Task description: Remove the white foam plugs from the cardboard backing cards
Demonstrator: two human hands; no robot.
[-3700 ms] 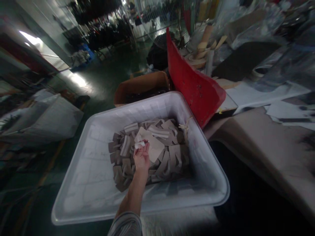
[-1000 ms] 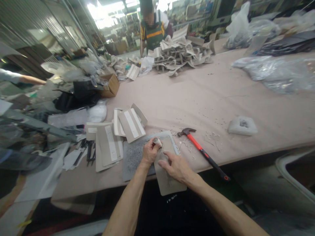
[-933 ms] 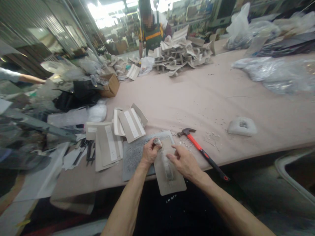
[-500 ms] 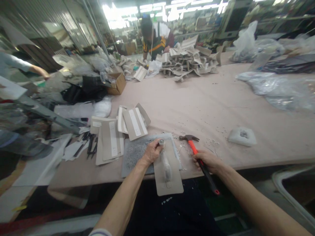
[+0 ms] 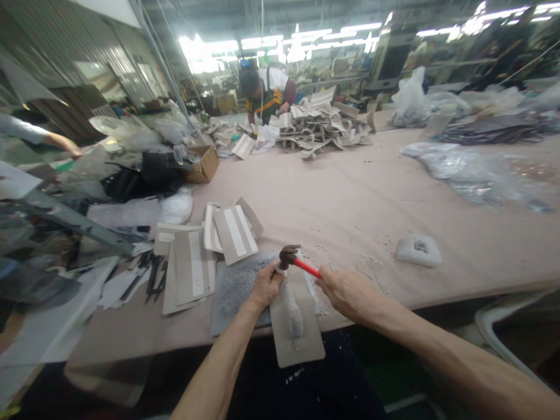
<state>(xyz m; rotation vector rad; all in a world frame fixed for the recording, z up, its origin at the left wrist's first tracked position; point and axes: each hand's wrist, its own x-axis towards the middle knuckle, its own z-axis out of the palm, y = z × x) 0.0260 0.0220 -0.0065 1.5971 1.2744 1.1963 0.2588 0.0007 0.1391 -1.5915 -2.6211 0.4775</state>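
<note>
My left hand (image 5: 265, 286) pinches the upper end of a beige panel (image 5: 301, 345) with a plastic-wrapped handle (image 5: 293, 315) on it. The panel lies partly on a speckled grey slab (image 5: 234, 291) and juts past the table's front edge. In my right hand (image 5: 341, 291) is a claw hammer (image 5: 308, 268) with a red shaft. The hammer's dark head is over the top end of the handle, right by my left fingers; whether it touches cannot be made out.
Flat beige panels (image 5: 188, 268) lie left of the slab. A white block (image 5: 419, 250) sits at the right, small bits scattered near it. Further back are a heap of panels (image 5: 324, 125), a cardboard box (image 5: 203, 164), plastic bags (image 5: 455, 166) and a bending person (image 5: 266, 93).
My right hand has moved left and brought the hammer from the table's right side to over the handle's top end. My left hand keeps its hold. The camera view has shifted slightly.
</note>
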